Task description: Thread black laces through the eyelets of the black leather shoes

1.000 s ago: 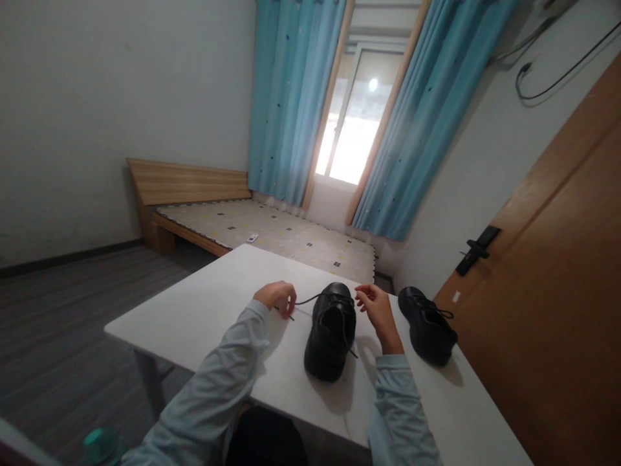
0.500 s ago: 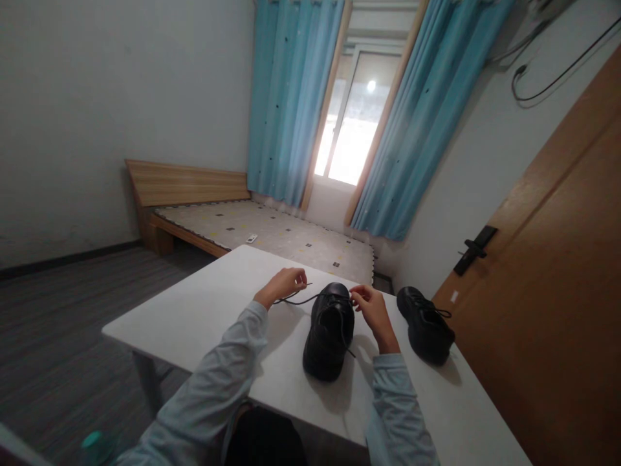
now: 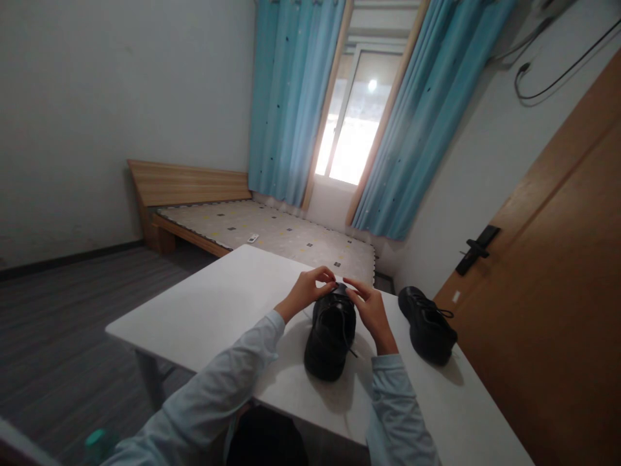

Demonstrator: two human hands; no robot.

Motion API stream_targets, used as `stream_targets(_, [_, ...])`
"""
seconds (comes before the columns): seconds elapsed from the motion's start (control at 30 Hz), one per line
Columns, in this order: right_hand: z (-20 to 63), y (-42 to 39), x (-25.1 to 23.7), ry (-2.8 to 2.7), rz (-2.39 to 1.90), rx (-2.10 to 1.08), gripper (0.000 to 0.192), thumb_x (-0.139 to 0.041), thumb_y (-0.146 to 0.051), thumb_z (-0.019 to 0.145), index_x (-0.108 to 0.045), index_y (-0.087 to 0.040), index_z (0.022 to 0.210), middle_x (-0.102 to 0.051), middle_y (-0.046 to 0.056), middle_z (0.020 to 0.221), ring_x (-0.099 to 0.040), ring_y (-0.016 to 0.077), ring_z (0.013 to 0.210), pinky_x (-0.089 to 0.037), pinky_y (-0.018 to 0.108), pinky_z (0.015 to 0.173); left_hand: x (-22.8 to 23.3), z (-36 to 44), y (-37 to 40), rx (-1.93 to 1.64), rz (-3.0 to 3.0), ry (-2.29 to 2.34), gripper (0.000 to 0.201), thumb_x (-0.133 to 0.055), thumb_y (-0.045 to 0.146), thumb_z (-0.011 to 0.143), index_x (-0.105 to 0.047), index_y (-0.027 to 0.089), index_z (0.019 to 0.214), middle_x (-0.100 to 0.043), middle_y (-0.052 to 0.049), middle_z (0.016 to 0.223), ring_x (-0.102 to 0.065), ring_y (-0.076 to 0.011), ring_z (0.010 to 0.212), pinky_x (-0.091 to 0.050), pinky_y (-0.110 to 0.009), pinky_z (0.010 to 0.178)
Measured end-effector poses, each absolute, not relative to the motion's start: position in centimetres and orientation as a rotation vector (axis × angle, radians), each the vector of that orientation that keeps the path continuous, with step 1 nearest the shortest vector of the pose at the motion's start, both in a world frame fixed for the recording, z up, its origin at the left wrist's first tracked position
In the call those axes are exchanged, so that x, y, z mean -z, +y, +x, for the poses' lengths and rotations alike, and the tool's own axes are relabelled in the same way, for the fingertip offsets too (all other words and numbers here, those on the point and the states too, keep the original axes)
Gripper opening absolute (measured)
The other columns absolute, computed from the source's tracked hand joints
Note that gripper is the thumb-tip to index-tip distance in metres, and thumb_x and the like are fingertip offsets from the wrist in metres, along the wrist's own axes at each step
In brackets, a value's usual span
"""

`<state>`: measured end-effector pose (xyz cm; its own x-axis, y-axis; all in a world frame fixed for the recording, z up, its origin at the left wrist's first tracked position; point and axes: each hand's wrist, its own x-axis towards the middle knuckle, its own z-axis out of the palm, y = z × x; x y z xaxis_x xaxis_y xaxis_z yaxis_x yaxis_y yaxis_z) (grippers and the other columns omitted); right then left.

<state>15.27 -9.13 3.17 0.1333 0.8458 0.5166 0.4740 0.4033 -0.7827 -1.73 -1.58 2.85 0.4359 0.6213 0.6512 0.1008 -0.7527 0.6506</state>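
On the white table [image 3: 213, 310], the left hand [image 3: 306, 292] reaches in from seven o'clock, fingers pinched shut on the lace at the front of the black shoe [image 3: 330, 333]. That shoe sits mid-table, toe toward twelve o'clock. The lacing looks to be at the threading or tightening stage; the next move likely calls for a steady pull on both ends. The right hand [image 3: 371, 310] comes from five o'clock, fingers closed at the same eyelets. A second shoe [image 3: 427, 323] rests at three o'clock, apart.
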Motion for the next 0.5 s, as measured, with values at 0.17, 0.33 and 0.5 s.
stream_targets(0.17, [14.5, -9.2, -3.2, -1.539, -1.191, -0.437, 0.027, -0.059, -0.032, 0.078, -0.069, -0.022, 0.101, -0.07, 0.006, 0.104, -0.062, 0.0234, 0.101, -0.044, 0.041, 0.094, -2.8, -1.4, -2.1, -1.249, 2.093, 0.509, 0.017, -0.064, 0.029, 0.076, -0.061, 0.017, 0.087, -0.07, -0.002, 0.08, -0.067, -0.0158, 0.079, -0.049, -0.024, 0.072])
stream_targets(0.33, [14.1, -9.2, -3.3, -1.447, -1.211, -0.465, 0.021, -0.067, -0.032, 0.071, -0.071, -0.018, 0.086, -0.073, 0.006, 0.087, -0.066, 0.0223, 0.084, -0.049, 0.037, 0.081, -2.4, -1.0, -1.9, -1.251, 2.121, 0.456, 0.013, -0.062, 0.026, 0.077, -0.064, 0.016, 0.085, -0.068, -0.001, 0.078, -0.063, -0.0127, 0.075, -0.048, -0.023, 0.072])
stream_targets(0.5, [14.5, -9.2, -3.5, -1.43, -1.302, -0.369, 0.015, -0.068, -0.032, 0.067, -0.071, -0.017, 0.073, -0.071, 0.004, 0.07, -0.063, 0.0184, 0.068, -0.048, 0.032, 0.068, -2.1, -0.6, -1.8, -1.207, 2.109, 0.475, 0.015, -0.063, 0.028, 0.077, -0.065, 0.016, 0.085, -0.067, -0.001, 0.075, -0.06, -0.0111, 0.069, -0.047, -0.022, 0.065])
